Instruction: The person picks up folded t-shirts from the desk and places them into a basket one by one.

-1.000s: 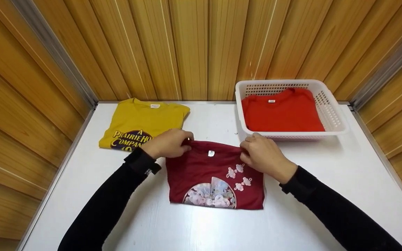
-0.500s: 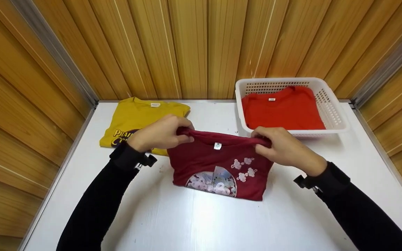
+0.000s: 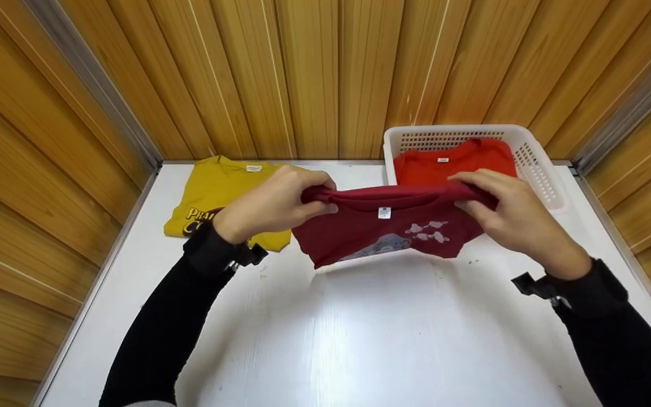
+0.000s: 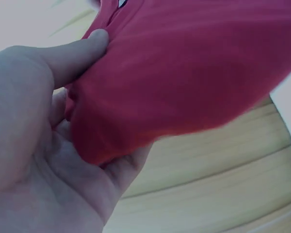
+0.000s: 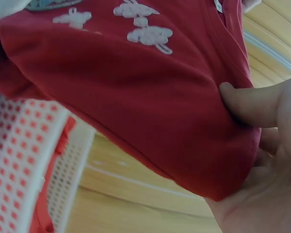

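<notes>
A dark red T-shirt (image 3: 359, 226), folded, hangs above the white table between both hands. It has a white neck label, pale bunny-like patches and a printed picture near its lower edge. My left hand (image 3: 277, 203) pinches its upper left corner, thumb on the near side, as the left wrist view shows with the cloth (image 4: 184, 73) filling much of it. My right hand (image 3: 520, 217) pinches the upper right corner; in the right wrist view the thumb presses the shirt (image 5: 136, 97) beside the collar. The shirt's right part overlaps the basket's front in the head view.
A white perforated basket (image 3: 534, 164) stands at the back right with a folded bright red T-shirt (image 3: 472, 155) inside. At the back left lies a folded yellow T-shirt (image 3: 212, 186) with dark lettering, partly behind my left hand. Wood-look panels (image 3: 303, 73) enclose the table (image 3: 359, 339).
Both hands have lifted the dark red T-shirt off the table and carried it up and to the right, toward the basket. Its lower part now hangs and swings away.
</notes>
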A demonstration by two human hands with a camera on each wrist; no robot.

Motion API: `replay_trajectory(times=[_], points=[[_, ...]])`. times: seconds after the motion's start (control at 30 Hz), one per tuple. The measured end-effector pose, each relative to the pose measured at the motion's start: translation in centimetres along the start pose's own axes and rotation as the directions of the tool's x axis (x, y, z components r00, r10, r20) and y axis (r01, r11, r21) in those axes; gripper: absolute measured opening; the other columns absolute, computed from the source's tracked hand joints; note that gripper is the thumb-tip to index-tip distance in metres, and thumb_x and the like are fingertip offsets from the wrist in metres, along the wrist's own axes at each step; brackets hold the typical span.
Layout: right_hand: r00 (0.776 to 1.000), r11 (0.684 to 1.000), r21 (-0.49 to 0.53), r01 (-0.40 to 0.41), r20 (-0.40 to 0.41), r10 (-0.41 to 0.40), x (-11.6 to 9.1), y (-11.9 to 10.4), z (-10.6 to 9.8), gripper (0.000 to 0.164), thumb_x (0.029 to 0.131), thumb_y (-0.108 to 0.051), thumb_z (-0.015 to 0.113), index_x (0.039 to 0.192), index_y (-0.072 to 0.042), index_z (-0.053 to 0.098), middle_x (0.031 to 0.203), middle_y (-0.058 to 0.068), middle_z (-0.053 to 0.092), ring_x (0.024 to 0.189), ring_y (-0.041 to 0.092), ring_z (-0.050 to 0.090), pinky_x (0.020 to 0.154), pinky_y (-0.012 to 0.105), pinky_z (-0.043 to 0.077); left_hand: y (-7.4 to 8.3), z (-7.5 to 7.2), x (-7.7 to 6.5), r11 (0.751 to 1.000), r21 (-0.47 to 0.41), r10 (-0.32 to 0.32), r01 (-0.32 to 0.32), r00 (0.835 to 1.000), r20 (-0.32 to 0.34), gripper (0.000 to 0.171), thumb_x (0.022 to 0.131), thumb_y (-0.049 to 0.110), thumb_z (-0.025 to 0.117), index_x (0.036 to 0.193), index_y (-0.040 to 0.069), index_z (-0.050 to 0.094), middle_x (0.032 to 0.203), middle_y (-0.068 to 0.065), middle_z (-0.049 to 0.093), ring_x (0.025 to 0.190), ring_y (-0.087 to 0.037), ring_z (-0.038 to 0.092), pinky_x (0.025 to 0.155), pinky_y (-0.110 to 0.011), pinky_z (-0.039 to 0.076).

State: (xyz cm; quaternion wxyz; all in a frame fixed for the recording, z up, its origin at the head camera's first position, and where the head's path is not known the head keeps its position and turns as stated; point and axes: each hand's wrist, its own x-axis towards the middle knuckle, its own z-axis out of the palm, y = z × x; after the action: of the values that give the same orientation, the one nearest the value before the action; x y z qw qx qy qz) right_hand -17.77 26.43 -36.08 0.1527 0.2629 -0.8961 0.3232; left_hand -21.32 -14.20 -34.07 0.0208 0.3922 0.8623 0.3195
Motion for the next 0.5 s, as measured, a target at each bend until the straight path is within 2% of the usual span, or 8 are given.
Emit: replay_trajectory(times=[0.13,0.27,0.37,0.43,0.5], points=[[0.994,1.0,-0.007,0.017,-0.112,-0.018,-0.3,0.1,-1.1,0.025,0.093,0.01,0.078,0.114,-0.004,0.083,0.109,0.006,0.079,0.1,-0.004,0.06,0.091,0.007,0.045,1.5,0.0,0.6,0.999,-0.021,0.044,-0.044,0.999,-0.005,0.012,0.105,0.024,0.079,0.109,0.014,0.077,0.097,0.002,0.079,0.081,-0.007,0.074,0.072,-0.026,0.063],[0.98,0.999,-0.048,-0.009,-0.198,-0.001,-0.8,0.8,-1.9,0.024,0.094,0.01,0.076,0.114,-0.002,0.082,0.11,0.011,0.08,0.104,-0.013,0.058,0.095,0.004,0.042,2.8,0.5,1.5,0.993,-0.016,0.116,-0.116,0.993,0.023,0.008,0.107,0.015,0.072,0.113,0.011,0.075,0.098,0.001,0.075,0.086,-0.009,0.07,0.078,-0.026,0.062],[0.966,0.995,-0.1,-0.029,-0.257,0.002,-1.6,1.7,-2.6,0.025,0.093,0.011,0.076,0.115,0.0,0.081,0.112,0.015,0.079,0.108,-0.018,0.054,0.099,0.004,0.039,3.6,1.3,2.6,0.988,0.001,0.154,-0.155,0.987,0.048,0.014,0.107,0.01,0.066,0.118,0.01,0.075,0.102,0.001,0.074,0.091,-0.01,0.067,0.083,-0.026,0.059],[0.957,0.992,-0.121,-0.045,-0.29,0.008,-2.2,2.5,-3.1,0.024,0.093,0.011,0.074,0.114,0.001,0.081,0.109,0.012,0.079,0.106,-0.019,0.052,0.097,0.004,0.039,4.1,1.9,3.5,0.985,0.015,0.172,-0.173,0.984,0.049,0.016,0.107,0.011,0.067,0.119,0.01,0.076,0.103,0.001,0.076,0.091,-0.011,0.067,0.085,-0.026,0.058],[0.947,0.99,-0.122,-0.068,-0.32,0.025,-2.7,3.2,-3.6,0.022,0.093,0.011,0.072,0.112,0.002,0.081,0.106,0.001,0.076,0.103,-0.017,0.053,0.093,0.004,0.039,4.6,2.5,4.3,0.983,0.018,0.183,-0.184,0.982,0.043,0.016,0.108,0.015,0.069,0.12,0.011,0.079,0.104,0.001,0.079,0.091,-0.01,0.068,0.085,-0.026,0.058]])
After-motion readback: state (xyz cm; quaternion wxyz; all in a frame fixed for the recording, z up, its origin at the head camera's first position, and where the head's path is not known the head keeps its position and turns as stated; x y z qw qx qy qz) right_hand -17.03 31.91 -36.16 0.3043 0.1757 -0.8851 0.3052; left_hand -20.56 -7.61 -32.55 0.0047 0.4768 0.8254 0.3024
